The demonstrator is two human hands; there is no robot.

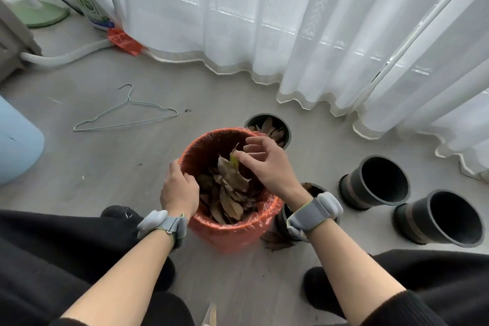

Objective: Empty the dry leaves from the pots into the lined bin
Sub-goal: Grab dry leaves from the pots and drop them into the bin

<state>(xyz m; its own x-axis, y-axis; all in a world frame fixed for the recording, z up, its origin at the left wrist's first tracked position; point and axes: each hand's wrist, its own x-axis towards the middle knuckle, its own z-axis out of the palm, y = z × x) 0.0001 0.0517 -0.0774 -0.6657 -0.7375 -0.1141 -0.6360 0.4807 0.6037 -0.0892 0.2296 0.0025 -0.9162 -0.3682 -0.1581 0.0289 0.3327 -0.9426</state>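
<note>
An orange bin [206,230] lined with clear plastic stands on the floor in front of me, holding a heap of dry brown leaves [230,190]. My left hand [178,190] grips the bin's left rim. My right hand [267,164] hovers over the opening, fingers spread, with a yellowish leaf [234,157] at its fingertips. A black pot with leaves [275,128] stands just behind the bin. Another black pot [283,217], mostly hidden under my right wrist, stands right of the bin. Two black pots [375,182] [439,217] with nothing visible inside stand further right.
A few dry leaves [276,241] lie on the floor by the bin's base. A wire hanger [127,114] lies to the left. White curtains [291,34] hang behind. A light blue container [18,140], a detergent bottle [92,0] and a white hose [66,57] are at the left.
</note>
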